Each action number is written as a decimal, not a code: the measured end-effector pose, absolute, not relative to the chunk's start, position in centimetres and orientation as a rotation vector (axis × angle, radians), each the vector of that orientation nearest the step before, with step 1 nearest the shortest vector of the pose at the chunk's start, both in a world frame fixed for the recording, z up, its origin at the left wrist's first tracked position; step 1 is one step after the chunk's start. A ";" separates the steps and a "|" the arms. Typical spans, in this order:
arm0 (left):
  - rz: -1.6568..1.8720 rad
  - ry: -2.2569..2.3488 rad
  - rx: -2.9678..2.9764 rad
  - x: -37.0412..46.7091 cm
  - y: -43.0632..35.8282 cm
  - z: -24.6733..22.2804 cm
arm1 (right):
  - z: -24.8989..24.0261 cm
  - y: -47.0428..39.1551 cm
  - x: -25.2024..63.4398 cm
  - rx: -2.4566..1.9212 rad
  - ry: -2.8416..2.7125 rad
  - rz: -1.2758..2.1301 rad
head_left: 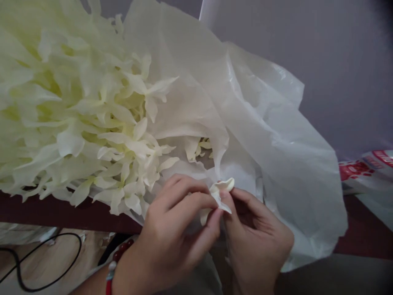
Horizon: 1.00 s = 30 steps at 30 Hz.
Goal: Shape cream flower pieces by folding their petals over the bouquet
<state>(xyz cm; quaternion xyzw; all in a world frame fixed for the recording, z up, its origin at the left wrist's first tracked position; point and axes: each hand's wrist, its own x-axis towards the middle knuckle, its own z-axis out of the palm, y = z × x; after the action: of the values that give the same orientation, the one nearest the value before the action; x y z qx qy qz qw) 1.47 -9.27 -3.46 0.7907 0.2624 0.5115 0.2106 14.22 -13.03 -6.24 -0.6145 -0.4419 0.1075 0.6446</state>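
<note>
A small creamy-white flower with curled petals is pinched between my two hands, low in the middle of the head view. My left hand, wearing a beaded bracelet, comes from the left; its thumb and fingertips close on the flower's lower left edge. From the right, my right hand grips the flower between thumb and curled fingers. Part of it is hidden behind the fingers. A large mass of similar pale yellow-white flowers fills the left side, close beside my left hand.
Crumpled translucent white wrapping sheet spreads behind and right of my hands. More flower pieces show through its gap. A red-and-white printed package lies at far right on the dark red table. A black cable loops at lower left.
</note>
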 end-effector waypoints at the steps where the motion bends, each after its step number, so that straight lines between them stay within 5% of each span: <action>1: 1.420 0.708 2.225 1.5 -9.2 -3.4 | -6.1 -13.0 14.3 -1.387 -0.991 0.295; 13: 1.055 0.716 2.222 0.1 -8.1 -2.8 | -5.4 -13.1 15.9 -1.223 -0.992 0.923; 30: 1.144 0.456 2.527 -1.1 -8.5 -2.5 | -4.6 -12.3 15.6 -1.213 -0.843 1.061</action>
<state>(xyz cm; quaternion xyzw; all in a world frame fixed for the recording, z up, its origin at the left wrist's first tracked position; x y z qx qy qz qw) -1.09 -8.53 -2.54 0.8867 0.1600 0.4014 0.1648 15.63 -12.27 -4.60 -0.5265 -0.3658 0.4602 0.6142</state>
